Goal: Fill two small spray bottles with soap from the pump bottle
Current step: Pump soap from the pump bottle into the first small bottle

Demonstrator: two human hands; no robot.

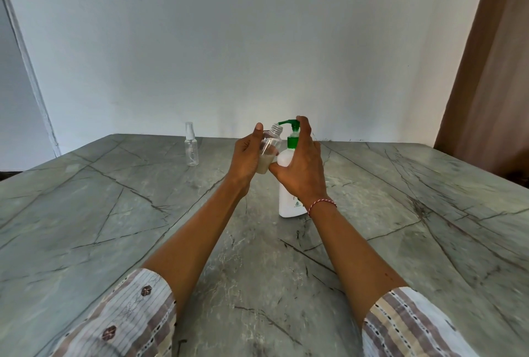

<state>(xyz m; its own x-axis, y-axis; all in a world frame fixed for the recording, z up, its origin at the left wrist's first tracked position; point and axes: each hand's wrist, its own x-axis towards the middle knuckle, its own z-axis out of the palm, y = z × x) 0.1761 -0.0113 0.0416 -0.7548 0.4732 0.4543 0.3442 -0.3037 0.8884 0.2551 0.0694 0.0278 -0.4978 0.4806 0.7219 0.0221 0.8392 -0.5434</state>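
Left hand (248, 157) wraps its grip round the small, light, slick clear plastic spray bottle (269, 150), tilted under the green spout; right hand (300, 167) clasps the white pump bottle (289, 202) standing on the bench, finger on the plunger.

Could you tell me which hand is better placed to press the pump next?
Right: the right hand already rests a finger on the white pump bottle's green pump head; the left hand holds the uncapped clear bottle.
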